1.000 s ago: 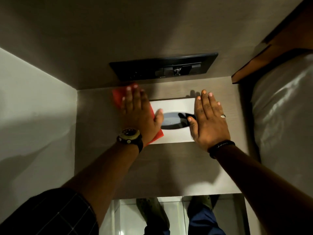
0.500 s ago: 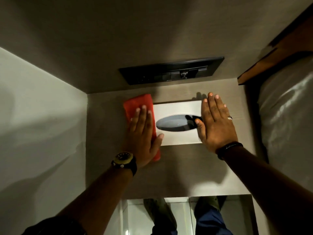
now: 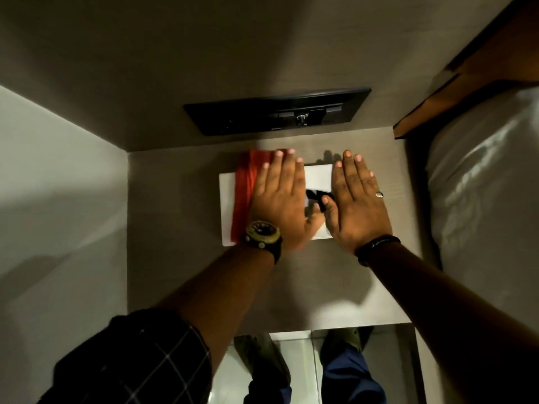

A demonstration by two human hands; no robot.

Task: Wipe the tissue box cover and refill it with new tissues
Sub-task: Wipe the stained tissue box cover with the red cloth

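Head view: left hand (image 3: 280, 196) flat, pressing red cloth (image 3: 245, 193) on white tissue box cover (image 3: 318, 176); right hand (image 3: 357, 199) flat at its right edge.

Black wall panel (image 3: 277, 110) with a small metal knob is sitting on the wall just above the worktop's far edge. Worktop (image 3: 291, 287), grey wood grain, is filling the centre. White bedding (image 3: 481, 199) is lying past the right edge, a wooden headboard (image 3: 481, 74) beyond the far right corner. Glossy floor tiles (image 3: 294, 368) are showing below the near edge.
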